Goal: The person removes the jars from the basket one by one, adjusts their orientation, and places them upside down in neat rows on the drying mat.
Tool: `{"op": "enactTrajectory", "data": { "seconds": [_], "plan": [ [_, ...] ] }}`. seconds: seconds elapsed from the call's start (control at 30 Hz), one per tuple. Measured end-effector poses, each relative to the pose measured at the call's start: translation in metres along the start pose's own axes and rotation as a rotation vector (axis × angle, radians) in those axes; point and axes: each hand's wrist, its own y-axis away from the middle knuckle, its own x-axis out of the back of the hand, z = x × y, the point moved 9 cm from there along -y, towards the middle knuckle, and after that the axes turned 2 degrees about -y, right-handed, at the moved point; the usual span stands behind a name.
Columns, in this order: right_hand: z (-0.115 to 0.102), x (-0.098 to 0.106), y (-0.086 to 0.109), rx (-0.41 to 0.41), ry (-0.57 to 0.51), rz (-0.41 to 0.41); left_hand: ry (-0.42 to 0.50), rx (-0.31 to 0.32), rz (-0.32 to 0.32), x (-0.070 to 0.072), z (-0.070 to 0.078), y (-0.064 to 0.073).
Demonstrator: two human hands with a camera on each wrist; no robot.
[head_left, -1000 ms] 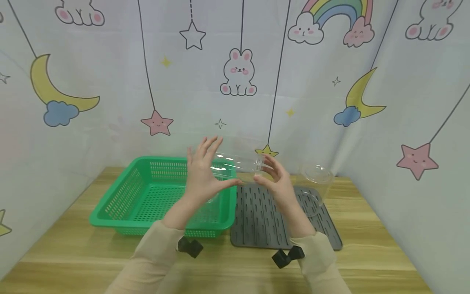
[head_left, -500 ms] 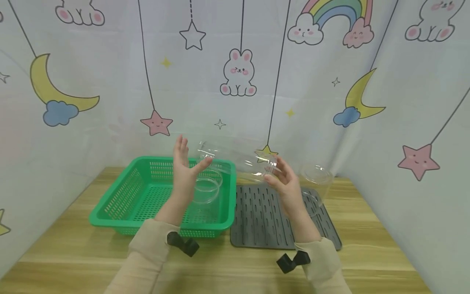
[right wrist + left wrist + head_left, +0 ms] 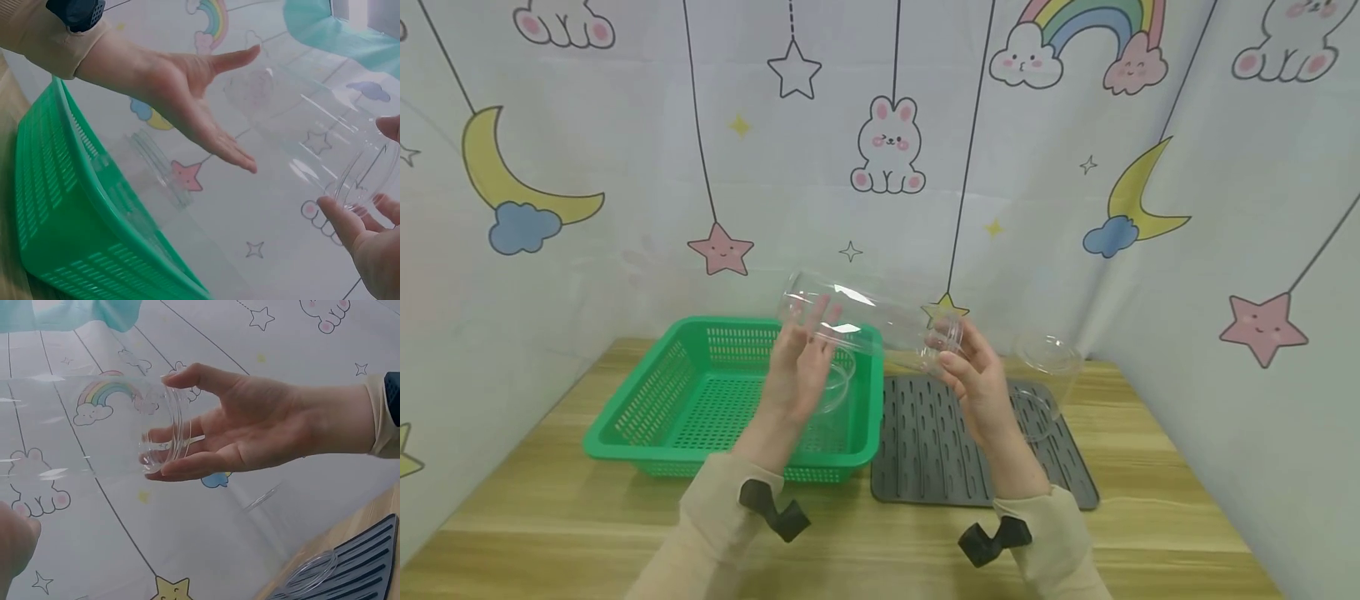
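Note:
A clear jar (image 3: 880, 312) is held in the air above the basket and the mat, lying on its side with its left end raised. My right hand (image 3: 981, 375) grips the jar's ringed neck end, fingers and thumb around the rim, as the left wrist view shows. My left hand (image 3: 793, 375) is at the other end, its fingers straight and seen through the clear wall. In the right wrist view the left hand (image 3: 187, 100) has thumb and fingers spread apart beside the jar's base.
A green basket (image 3: 625, 450) stands on the left of the wooden table (image 3: 880, 550), with clear jars at its right side. To its right lies a grey ribbed mat (image 3: 925, 450), bearing another upright clear jar (image 3: 1048, 379). A printed cloth (image 3: 820, 150) hangs behind.
My left hand moved left off the jar, then came back toward its left end. The jar shifted slightly right and its left end rose, with my right hand holding the neck throughout.

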Motion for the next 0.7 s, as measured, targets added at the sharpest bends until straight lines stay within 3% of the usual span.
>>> {"op": "enactTrajectory", "data": {
  "seconds": [0.13, 0.4, 0.7],
  "plan": [
    [0.002, -0.001, 0.001, -0.022, 0.005, -0.003, 0.036, 0.012, 0.002, -0.004, -0.008, 0.002],
    [0.006, 0.002, 0.004, -0.054, 0.010, -0.003, 0.004, 0.053, 0.022, -0.004, -0.024, 0.005],
    [0.011, 0.010, 0.004, -0.082, -0.010, 0.013, 0.030, 0.050, 0.042, -0.010, -0.032, 0.007]
  ]
}}
